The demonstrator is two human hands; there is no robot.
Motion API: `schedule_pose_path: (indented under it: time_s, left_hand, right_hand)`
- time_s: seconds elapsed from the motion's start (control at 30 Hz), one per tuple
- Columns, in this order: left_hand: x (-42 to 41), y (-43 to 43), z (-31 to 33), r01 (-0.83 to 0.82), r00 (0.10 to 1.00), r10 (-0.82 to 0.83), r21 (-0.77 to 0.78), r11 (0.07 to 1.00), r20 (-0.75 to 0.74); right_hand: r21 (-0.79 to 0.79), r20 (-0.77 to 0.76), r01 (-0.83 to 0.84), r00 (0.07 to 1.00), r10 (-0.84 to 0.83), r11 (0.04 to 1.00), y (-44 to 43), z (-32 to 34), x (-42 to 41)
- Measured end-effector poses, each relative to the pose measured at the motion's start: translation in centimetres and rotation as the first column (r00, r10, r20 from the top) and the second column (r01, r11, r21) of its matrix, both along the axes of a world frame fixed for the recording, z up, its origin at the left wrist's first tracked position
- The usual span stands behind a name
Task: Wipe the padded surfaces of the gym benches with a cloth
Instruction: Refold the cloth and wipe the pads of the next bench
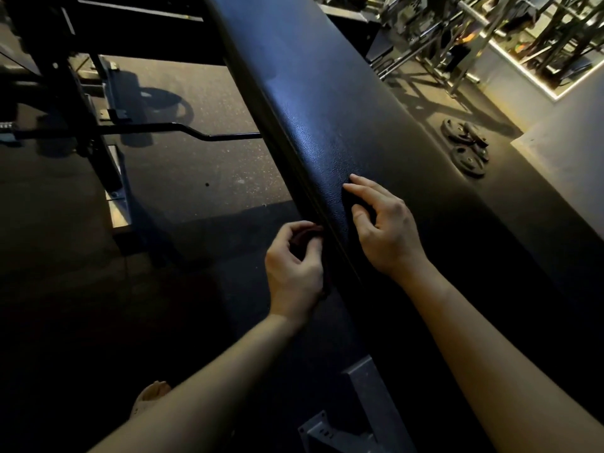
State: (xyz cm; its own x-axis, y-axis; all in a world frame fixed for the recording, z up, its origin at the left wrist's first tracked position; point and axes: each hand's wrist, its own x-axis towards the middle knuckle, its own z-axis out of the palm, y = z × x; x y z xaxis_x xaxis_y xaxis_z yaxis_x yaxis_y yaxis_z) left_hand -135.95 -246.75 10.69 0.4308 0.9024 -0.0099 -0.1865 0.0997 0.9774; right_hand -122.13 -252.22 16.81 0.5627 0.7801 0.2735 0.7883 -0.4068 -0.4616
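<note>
Black vinyl bench pad (pixel 327 125) has a dark cloth (pixel 305 235) bunched at its side edge in the curled fingers of the left hand (pixel 294 269), likely to wipe the seam, while the right hand (pixel 389 230) braces on top, fingers loosely spread and apparently empty.

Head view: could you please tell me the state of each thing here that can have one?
bench pad: unoccupied, one hand at its side edge, one on top.
cloth: bunched up, held against the pad's side edge.
left hand: grips the cloth.
right hand: open and spread, touching the pad's top.
weight plates: off any bar, lying flat and overlapping on the floor.
</note>
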Motion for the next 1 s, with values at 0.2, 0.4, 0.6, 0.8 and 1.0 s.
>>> schedule_pose_path:
  time_s: [0.2, 0.4, 0.6, 0.8, 1.0]
  left_hand:
    - [-4.5, -3.3, -1.3, 0.318, 0.948, -0.307, 0.214, 0.923, -0.086]
    - [-0.6, 7.1, -0.4, 0.133, 0.985, -0.085, 0.352, 0.927, -0.149]
    - [3.2, 18.4, 3.4, -0.305, 0.951, 0.307, -0.293, 0.906, -0.039]
    - [5.8, 19.0, 1.6, -0.031, 0.998, 0.045, -0.241, 0.97, 0.049]
    - [2.2, 14.2, 0.6, 0.264, 0.964, -0.261, -0.095, 0.96, 0.048]
  right_hand:
    - [0.009, 0.001, 0.01, 1.0, -0.01, 1.0, -0.1, 0.1, 0.0]
    - [-0.004, -0.01, 0.008, 1.0, -0.008, 1.0, -0.1, 0.4, -0.3]
    - [-0.016, -0.017, 0.013, 1.0, -0.014, 1.0, -0.2, 0.8, -0.5]
    - [-0.025, -0.021, 0.023, 1.0, -0.023, 0.999, -0.2, 1.2, -0.8]
    - [-0.061, 0.008, 0.045, 0.999, -0.045, 0.997, -0.1, 1.5, -1.3]
